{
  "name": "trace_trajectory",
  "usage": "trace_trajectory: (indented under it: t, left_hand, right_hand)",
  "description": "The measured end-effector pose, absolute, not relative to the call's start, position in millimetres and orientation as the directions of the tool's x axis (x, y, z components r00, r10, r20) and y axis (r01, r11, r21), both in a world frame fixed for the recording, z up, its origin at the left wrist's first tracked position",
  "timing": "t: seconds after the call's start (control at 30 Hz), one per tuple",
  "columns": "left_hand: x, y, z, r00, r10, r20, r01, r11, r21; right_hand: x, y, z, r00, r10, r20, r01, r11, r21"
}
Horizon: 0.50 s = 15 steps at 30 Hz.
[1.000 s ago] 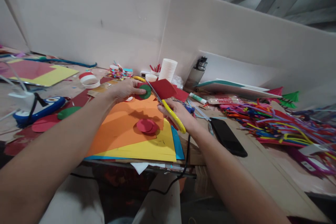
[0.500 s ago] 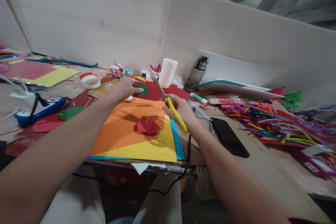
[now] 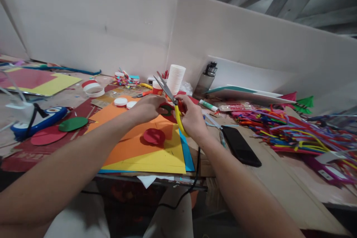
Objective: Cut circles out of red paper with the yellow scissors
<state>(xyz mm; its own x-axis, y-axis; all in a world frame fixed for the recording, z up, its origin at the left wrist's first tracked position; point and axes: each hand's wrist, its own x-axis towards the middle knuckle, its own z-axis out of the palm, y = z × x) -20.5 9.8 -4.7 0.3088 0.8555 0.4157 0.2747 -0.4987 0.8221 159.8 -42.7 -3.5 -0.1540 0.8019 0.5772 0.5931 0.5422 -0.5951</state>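
My left hand pinches a red sheet of paper with a green paper circle against it; the fingers hide much of both. Close beside it, my right hand is closed around yellow-handled scissors, whose blades point up and away, slightly parted. Below the hands, round red paper pieces lie on orange paper. Under that are a yellow sheet and a blue sheet. Two white round lids with red rims sit near my left hand.
A stack of white paper cups stands behind my hands, near a dark bottle. To the right lie a black phone, a glue stick and many pipe cleaners. Green and red ovals lie left.
My left hand has drawn the red paper and green circle rightward and nearer, beside the scissors. The scissors have turned a little more upright, and the white lids have come into view.
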Motion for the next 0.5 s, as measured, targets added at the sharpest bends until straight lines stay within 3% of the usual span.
trace_trajectory:
  t: [0.07, 0.17, 0.33, 0.5]
  left_hand:
    - [-21.1, 8.0, -2.8, 0.413, 0.805, 0.427, 0.398, -0.581, 0.710]
    - [-19.7, 9.4, -3.4, 0.433, 0.789, 0.437, 0.367, -0.597, 0.714]
    - [-12.1, 12.8, -12.5, 0.337, 0.870, 0.360, -0.036, -0.370, 0.928]
    - [-6.1, 10.2, -20.8, 0.350, 0.888, 0.297, -0.194, -0.241, 0.951]
  right_hand:
    - [160.4, -40.8, -4.8, -0.155, 0.812, 0.563, 0.575, 0.538, -0.616]
    - [162.5, -36.2, -6.5, -0.134, 0.827, 0.547, 0.527, 0.526, -0.667]
    - [163.4, -32.3, -2.9, -0.051, 0.896, 0.441, 0.221, 0.440, -0.870]
    - [165.8, -32.7, 0.7, -0.009, 0.920, 0.392, 0.077, 0.392, -0.917]
